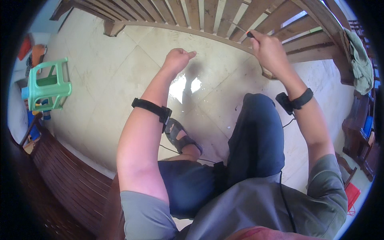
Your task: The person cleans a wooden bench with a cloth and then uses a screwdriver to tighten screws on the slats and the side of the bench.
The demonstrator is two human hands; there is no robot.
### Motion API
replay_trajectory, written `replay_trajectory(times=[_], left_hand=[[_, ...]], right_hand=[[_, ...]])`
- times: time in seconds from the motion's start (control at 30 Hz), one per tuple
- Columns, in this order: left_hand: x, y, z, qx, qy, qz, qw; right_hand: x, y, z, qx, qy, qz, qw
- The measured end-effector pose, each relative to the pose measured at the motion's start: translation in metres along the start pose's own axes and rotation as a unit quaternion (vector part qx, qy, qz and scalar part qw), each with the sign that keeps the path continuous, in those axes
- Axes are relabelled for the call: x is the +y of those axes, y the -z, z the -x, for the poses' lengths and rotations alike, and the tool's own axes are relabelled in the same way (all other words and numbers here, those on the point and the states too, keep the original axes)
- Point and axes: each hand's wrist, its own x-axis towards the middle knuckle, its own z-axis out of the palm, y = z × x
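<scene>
Nearest, the person sits with knees apart, in dark blue trousers (256, 132) and a grey short-sleeved shirt (248, 200); the wide stance seems to leave room for both arms to reach forward. A dark strapped sandal (176, 134) shows on one foot. Black fabric bands (151, 107) circle both forearms, probably to carry the small units strapped there.

Farther out, the left hand (179, 61) hangs above the pale tiled floor (100, 68), fingers curled and the thumb side toward the right; whether something tiny is pinched there cannot be told. The right hand (270, 50) grasps a slim metal-shafted tool with a black and orange handle (250, 35). Its fingers wrap the handle, and the shaft points away to the upper left, a hold that seems meant to leave the tip free.

Beyond lies the brown slatted wooden frame (180, 29), with the tool over its slats; whether the tip touches cannot be told. A grey-green cloth (361, 66) drapes over its right end, perhaps simply hung out of the way. A pale green plastic stool (62, 89) sits well apart at the left.
</scene>
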Motion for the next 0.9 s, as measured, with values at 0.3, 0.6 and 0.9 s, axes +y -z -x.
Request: replay_trajectory(times=[0.3, 0.6, 0.9], left_hand=[[-0.014, 0.014, 0.002, -0.007, 0.035, 0.004, 0.999], [-0.011, 0.019, 0.013, -0.003, 0.021, 0.013, 1.0], [-0.022, 0.024, 0.015, 0.0, 0.028, 0.01, 1.0]], right_hand=[[-0.008, 0.009, -0.025, -0.03, -0.006, 0.002, 1.0], [0.026, -0.002, -0.015, -0.064, -0.178, -0.19, 0.963], [0.015, -0.012, -0.022, -0.009, -0.003, -0.082, 0.997]])
